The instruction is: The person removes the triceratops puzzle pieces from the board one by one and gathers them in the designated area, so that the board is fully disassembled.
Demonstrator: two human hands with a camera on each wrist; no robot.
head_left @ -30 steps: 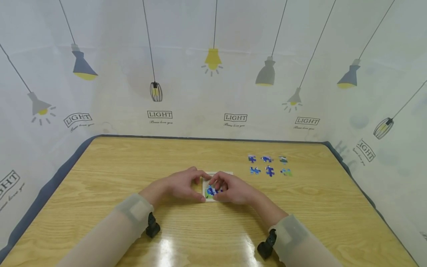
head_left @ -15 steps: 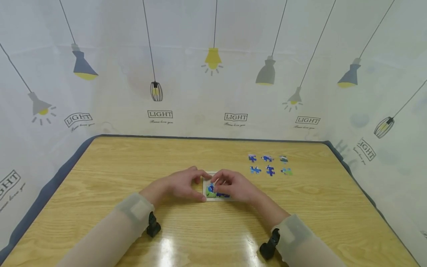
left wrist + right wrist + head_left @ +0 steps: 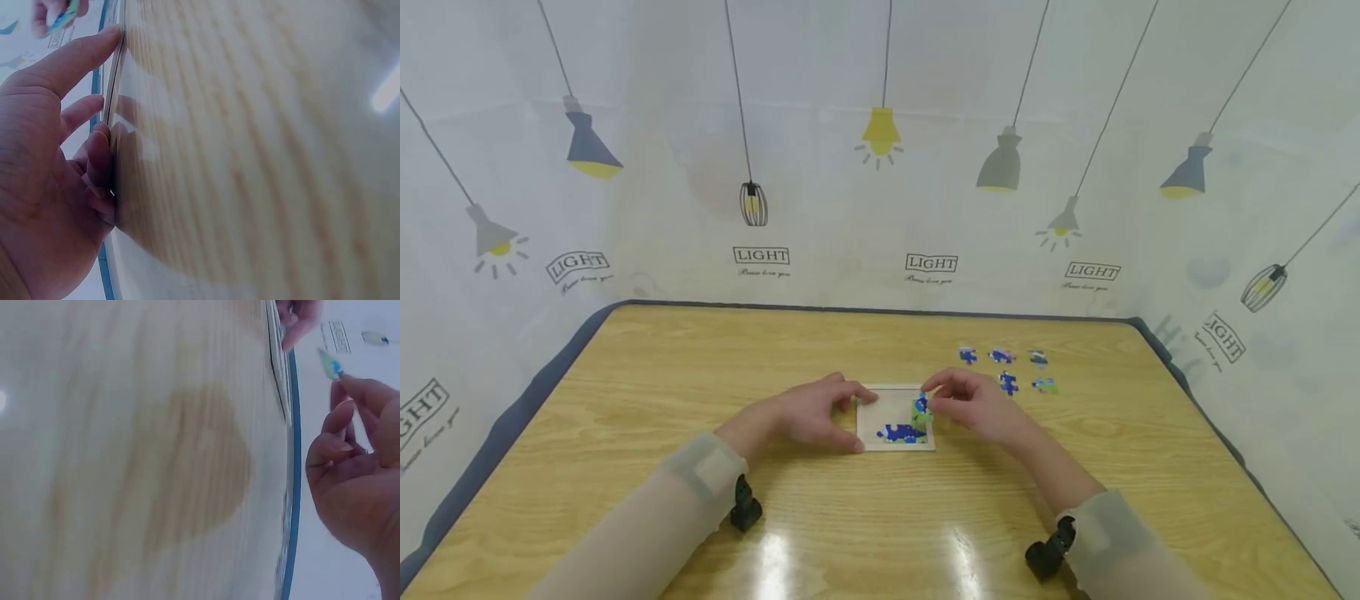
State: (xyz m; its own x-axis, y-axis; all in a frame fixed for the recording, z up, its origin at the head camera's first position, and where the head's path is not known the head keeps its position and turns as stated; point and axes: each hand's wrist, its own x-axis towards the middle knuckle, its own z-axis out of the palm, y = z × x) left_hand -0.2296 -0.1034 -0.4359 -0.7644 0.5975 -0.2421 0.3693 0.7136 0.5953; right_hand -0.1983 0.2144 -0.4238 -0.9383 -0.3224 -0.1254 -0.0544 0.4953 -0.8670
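A small square puzzle tray (image 3: pixel 895 387) with a pale rim lies mid-table. My left hand (image 3: pixel 811 414) rests at its left side, thumb on the near corner and index finger on the far one, seen also in the left wrist view. Over the tray's right side, my right hand (image 3: pixel 973 402) pinches a green and blue puzzle piece (image 3: pixel 919 410) between thumb and fingertips, lifted and tilted. Dark blue joined pieces (image 3: pixel 901 433) lie along the tray's near edge, towards the right. The tray's floor shows bare at the left and the back.
Loose jigsaw pieces (image 3: pixel 1002 356) lie in two rows beyond my right hand, which hides part of the nearer row. The wooden table (image 3: pixel 700 350) ends at a dark edge against a white curtain (image 3: pixel 842 217) printed with lamps.
The green and blue piece has come up from the tray's near left corner and moved right in my right hand. My left hand has stayed at the tray's left side.
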